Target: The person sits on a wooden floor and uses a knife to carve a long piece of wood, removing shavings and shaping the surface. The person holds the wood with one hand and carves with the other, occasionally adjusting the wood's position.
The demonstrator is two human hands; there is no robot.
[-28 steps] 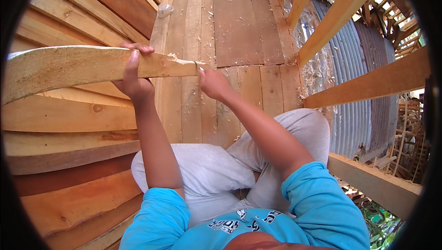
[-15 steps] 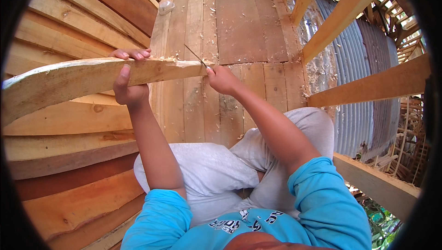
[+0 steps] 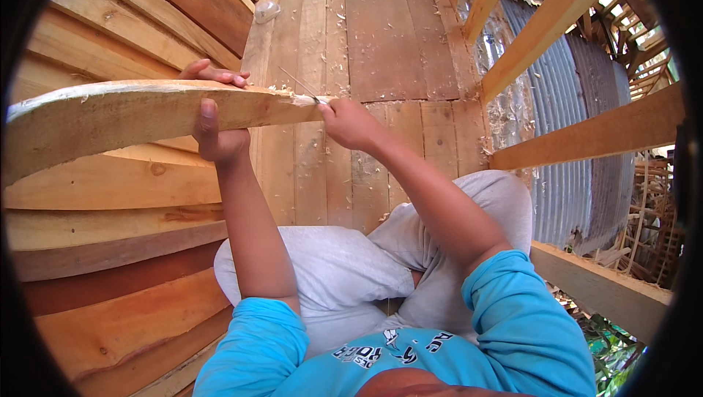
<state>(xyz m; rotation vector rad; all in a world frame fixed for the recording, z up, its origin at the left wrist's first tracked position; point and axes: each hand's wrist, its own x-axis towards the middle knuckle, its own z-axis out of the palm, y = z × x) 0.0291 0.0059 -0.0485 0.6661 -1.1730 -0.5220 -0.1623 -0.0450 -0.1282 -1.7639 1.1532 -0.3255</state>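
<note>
Plank (image 3: 132, 115) lying left-right, left hand (image 3: 212, 122) grip around it, right hand (image 3: 350, 122) clasping thin blade (image 3: 299, 87) at its end.

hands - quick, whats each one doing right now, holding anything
Left hand: closed around the pale wooden plank, thumb on its near face, fingers over the top edge.
Right hand: closed on a thin blade at the plank's end.

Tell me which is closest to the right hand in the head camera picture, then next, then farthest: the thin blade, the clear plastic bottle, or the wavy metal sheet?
From the right hand:
1. Thin blade, held in it, at the plank's tip.
2. Clear plastic bottle, up and left on the floorboards.
3. Wavy metal sheet, far right, beyond the wooden rails.
</note>
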